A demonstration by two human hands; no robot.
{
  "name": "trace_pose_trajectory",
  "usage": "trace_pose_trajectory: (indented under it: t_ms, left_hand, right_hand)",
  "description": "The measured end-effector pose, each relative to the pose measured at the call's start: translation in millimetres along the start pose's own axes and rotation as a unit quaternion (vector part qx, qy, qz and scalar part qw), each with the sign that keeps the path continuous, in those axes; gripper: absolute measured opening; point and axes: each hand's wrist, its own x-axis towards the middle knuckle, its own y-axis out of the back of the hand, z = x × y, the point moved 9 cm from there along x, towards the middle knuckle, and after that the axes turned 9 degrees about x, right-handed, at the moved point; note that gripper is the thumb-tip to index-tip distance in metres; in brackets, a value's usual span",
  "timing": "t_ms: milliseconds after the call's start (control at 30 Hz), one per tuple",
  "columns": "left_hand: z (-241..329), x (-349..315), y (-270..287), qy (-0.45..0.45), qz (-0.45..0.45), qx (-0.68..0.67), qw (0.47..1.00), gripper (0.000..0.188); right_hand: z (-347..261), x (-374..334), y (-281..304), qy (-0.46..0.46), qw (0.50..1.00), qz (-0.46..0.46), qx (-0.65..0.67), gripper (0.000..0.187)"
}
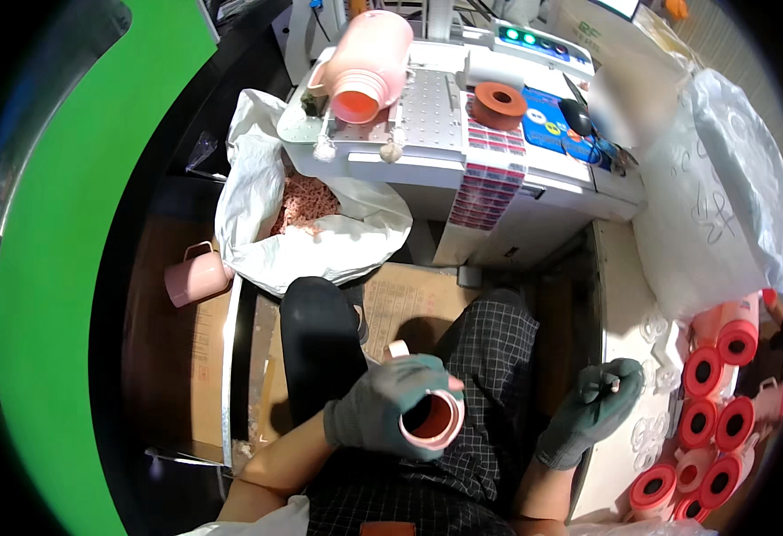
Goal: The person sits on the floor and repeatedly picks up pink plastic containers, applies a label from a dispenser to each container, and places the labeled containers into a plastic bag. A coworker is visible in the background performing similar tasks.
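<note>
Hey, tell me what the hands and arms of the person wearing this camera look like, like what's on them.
The left hand and right hand wear matching work gloves, grey with a dull green coating toward the fingers. The forearms are bare past the cuffs; what looks like a white sleeve shows near the left elbow.

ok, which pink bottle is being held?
The held bottle is in the gloved left hand. The others aren't held: one bottle lies on the white machine, another is by the white sack, red-ringed bottles cluster far right.
</note>
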Motion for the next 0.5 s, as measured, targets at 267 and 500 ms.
trace_pose_trajectory:
  t_ms: [267, 500]
  left_hand:
    - [22, -4, -18, -0.059, 0.003, 0.061, 0.996, 0.067]
    - [6, 14, -37, -0.094, -0.051, 0.06, 0.992, 0.066]
  right_hand:
    - [-132, 5, -203, 0.112, 0.86, -0.339, 0.363, 0.067]
    - [-21, -10, -148, -0.005, 0.912, -0.232, 0.338, 0.042]
